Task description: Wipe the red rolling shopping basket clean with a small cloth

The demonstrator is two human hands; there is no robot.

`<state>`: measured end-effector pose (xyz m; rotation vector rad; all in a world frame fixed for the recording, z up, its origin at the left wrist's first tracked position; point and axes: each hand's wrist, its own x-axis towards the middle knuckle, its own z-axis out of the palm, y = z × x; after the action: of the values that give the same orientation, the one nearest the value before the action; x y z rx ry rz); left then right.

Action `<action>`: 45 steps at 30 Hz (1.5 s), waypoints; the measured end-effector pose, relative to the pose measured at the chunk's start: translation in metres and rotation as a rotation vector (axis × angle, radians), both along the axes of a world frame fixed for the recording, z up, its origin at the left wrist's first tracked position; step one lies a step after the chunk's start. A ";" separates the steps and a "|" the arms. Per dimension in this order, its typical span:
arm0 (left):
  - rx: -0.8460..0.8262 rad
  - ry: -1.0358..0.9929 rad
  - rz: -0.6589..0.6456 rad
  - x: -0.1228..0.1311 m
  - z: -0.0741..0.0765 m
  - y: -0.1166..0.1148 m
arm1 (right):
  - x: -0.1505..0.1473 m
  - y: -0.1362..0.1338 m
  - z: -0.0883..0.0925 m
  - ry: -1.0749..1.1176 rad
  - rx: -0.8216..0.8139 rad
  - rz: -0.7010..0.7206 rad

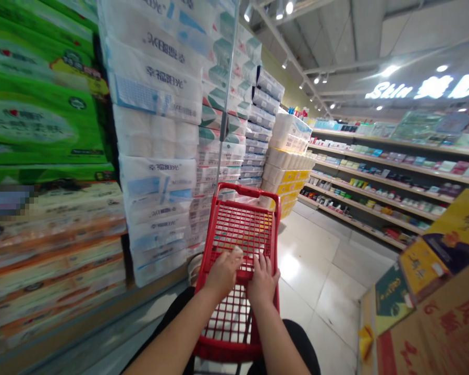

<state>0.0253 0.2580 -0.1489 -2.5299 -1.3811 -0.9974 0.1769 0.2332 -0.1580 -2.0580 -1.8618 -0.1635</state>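
Observation:
A red shopping cart (240,229) with a mesh basket stands in front of me in a shop aisle. My left hand (223,272) and my right hand (262,281) sit side by side on the near rim of its upper basket, fingers curled over the bar. The basket looks empty. Tall stacks of white tissue and toilet-paper packs (160,151) rise just left of the cart.
Green and orange tissue packs (42,104) fill the shelving at far left. Yellow-banded paper packs (285,177) stand ahead. Product shelves (379,177) run along the right wall. Cardboard boxes (433,312) crowd the near right. Pale floor tiles (320,271) run ahead between them.

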 end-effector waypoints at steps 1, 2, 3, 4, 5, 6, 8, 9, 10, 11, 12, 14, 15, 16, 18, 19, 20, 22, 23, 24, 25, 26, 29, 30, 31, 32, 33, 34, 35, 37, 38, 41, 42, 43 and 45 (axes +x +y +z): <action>0.000 0.020 -0.044 0.001 0.000 -0.001 | 0.000 0.000 0.000 0.000 -0.005 0.000; 0.003 0.014 -0.040 0.001 0.000 -0.001 | 0.000 0.000 0.000 0.000 -0.007 0.000; 0.009 -0.014 0.010 0.000 0.000 -0.001 | 0.000 0.000 0.001 0.001 -0.007 0.001; 0.014 -0.052 0.085 -0.001 0.000 -0.001 | -0.001 -0.001 0.001 0.004 -0.007 0.003; 0.017 -0.085 0.157 -0.002 0.001 0.000 | -0.001 -0.001 0.001 0.007 -0.005 0.005; 0.018 -0.102 0.203 -0.002 0.001 0.001 | -0.001 -0.001 0.002 0.010 -0.003 0.006; 0.010 -0.075 0.174 -0.003 0.002 0.001 | -0.001 -0.002 0.002 0.015 0.000 0.004; 0.004 -0.048 0.118 -0.002 0.002 0.000 | -0.001 -0.002 0.003 0.017 -0.002 0.003; 0.001 -0.027 0.062 -0.002 0.001 0.000 | -0.001 -0.002 0.003 0.018 -0.005 0.003; 0.001 -0.023 0.026 -0.002 0.001 -0.001 | -0.001 -0.002 0.003 0.017 -0.008 0.004; 0.005 -0.034 0.019 -0.002 0.001 -0.001 | -0.001 -0.002 0.002 0.015 -0.008 0.005; 0.016 -0.078 0.072 -0.002 0.001 -0.001 | -0.001 -0.001 0.002 0.007 -0.002 0.007; 0.017 -0.093 0.109 -0.003 0.001 0.000 | -0.001 -0.001 0.002 0.002 0.000 0.005; 0.013 -0.096 0.136 -0.004 0.001 0.000 | -0.001 -0.001 0.002 -0.002 0.000 0.003; 0.000 -0.076 0.152 -0.004 0.000 0.001 | -0.001 -0.001 0.002 -0.001 -0.010 0.000; -0.002 -0.068 0.151 -0.004 0.000 0.001 | -0.001 -0.001 0.002 0.003 -0.014 -0.001; 0.001 -0.068 0.154 -0.004 0.000 0.001 | -0.001 -0.002 0.002 0.008 -0.014 -0.001; 0.015 -0.083 0.177 -0.003 0.000 0.001 | -0.001 -0.002 0.003 0.016 -0.004 0.003; 0.021 -0.089 0.188 -0.002 0.001 0.001 | -0.001 -0.002 0.003 0.019 0.001 0.004; 0.023 -0.087 0.188 -0.002 0.000 0.001 | -0.001 -0.001 0.002 0.022 0.001 0.006; 0.019 -0.074 0.171 -0.001 0.000 0.000 | -0.001 -0.001 0.002 0.025 -0.004 0.007; 0.011 -0.052 0.135 -0.001 0.000 0.000 | -0.001 -0.001 0.002 0.029 -0.012 0.007; -0.018 0.012 -0.026 -0.001 -0.002 0.001 | -0.001 0.000 0.001 0.043 -0.024 0.007; -0.021 0.022 -0.070 -0.002 -0.003 0.001 | -0.001 -0.001 0.001 0.047 -0.019 0.008; -0.019 0.022 -0.095 -0.002 -0.003 0.002 | -0.001 -0.001 0.001 0.050 -0.013 0.010; -0.012 0.011 -0.096 -0.003 -0.003 0.003 | -0.001 -0.001 0.001 0.051 -0.006 0.013; -0.001 -0.013 -0.067 -0.003 -0.002 0.003 | -0.001 -0.002 0.001 0.053 0.001 0.014; 0.013 -0.046 -0.013 -0.004 -0.002 0.004 | -0.001 -0.003 0.001 0.053 0.008 0.015; 0.026 -0.083 0.055 -0.004 -0.001 0.004 | -0.001 -0.003 0.001 0.051 0.015 0.014; 0.038 -0.136 0.155 -0.003 0.000 0.004 | -0.001 -0.003 0.001 0.042 0.025 0.012; 0.031 -0.133 0.151 -0.002 0.001 0.003 | -0.001 -0.002 0.001 0.038 0.025 0.009; -0.039 -0.038 -0.060 0.000 0.002 0.000 | 0.000 0.000 -0.001 0.032 0.013 0.007; -0.062 -0.014 -0.131 0.000 0.002 -0.001 | 0.000 0.001 -0.002 0.031 0.007 0.010; -0.075 -0.010 -0.167 0.000 0.002 -0.001 | 0.000 0.001 -0.002 0.029 0.002 0.014; -0.073 -0.057 -0.109 -0.001 0.001 0.000 | 0.000 0.002 -0.003 0.018 -0.005 0.022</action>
<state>0.0244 0.2583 -0.1479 -2.6753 -1.3303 -1.0641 0.1772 0.2348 -0.1613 -2.0344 -1.8748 -0.1342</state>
